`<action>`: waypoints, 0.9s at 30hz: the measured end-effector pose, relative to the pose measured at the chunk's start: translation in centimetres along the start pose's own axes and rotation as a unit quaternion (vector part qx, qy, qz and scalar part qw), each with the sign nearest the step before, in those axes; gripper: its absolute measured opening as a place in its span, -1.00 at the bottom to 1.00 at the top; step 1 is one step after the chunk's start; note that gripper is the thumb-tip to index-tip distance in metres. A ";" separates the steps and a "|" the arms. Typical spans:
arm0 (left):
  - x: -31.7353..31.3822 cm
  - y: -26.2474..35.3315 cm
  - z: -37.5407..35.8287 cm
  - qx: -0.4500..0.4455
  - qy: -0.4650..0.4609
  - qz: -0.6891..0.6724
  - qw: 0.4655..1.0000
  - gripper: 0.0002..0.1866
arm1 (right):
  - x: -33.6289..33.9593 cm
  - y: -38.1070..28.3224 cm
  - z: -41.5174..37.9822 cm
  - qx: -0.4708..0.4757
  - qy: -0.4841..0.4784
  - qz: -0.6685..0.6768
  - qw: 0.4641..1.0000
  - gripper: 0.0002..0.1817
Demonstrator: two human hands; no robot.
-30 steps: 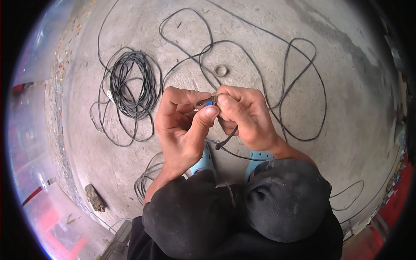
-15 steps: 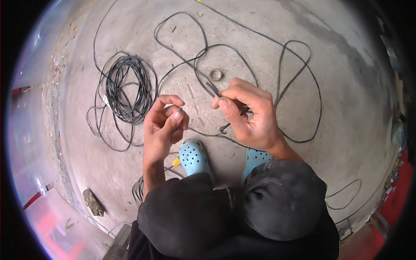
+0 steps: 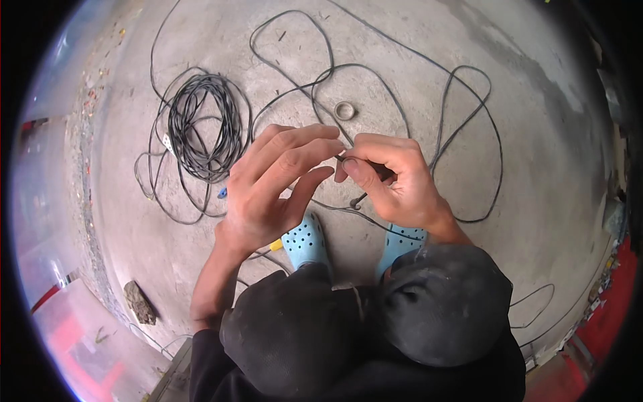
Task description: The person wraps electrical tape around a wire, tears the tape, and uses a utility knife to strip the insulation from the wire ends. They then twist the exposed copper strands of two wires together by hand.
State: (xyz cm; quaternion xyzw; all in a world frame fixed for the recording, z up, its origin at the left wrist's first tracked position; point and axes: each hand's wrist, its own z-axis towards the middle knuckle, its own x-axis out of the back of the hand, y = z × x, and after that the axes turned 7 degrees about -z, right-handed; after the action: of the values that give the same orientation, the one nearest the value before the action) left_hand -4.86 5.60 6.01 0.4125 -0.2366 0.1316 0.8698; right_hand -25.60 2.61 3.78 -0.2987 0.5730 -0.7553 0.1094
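Note:
My right hand pinches a thin dark piece of cable between thumb and index finger, over the concrete floor. Just beside its tip, my left hand has its fingers stretched out and its thumb apart from them. Nothing shows between the left fingers. Below the hands a dark cable crosses the floor above the light blue shoes. The far end of the piece in my right hand is hidden by the fingers.
A large coil of black cable lies at the left. Loose cable loops spread at the right. A roll of tape sits beyond my hands. A stone lies at the lower left, and a yellow piece is beside the left shoe.
My left hand has moved right and up towards my right hand, and its fingers have opened out. A blue piece now shows beside the left wrist. The view has shifted slightly.

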 end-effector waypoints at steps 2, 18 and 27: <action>0.5 -0.5 0.0 -0.010 -0.034 -0.041 0.999 -0.70 | 0.5 -0.1 -0.5 -0.003 -0.022 0.047 0.999 -0.79; 0.2 0.1 0.4 -0.094 -0.067 0.104 0.988 -0.80 | 0.7 -0.3 -1.2 0.018 -0.006 0.067 0.998 -0.81; -0.4 1.2 0.1 0.372 -0.133 -0.243 0.886 -0.71 | 0.1 1.2 -1.5 0.206 0.110 -0.214 0.949 -0.80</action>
State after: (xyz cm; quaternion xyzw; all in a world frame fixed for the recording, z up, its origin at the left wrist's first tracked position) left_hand -5.70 6.21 6.65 0.7642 -0.1759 -0.0612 0.6175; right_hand -26.78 3.33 2.46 -0.3005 0.3361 -0.8907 -0.0589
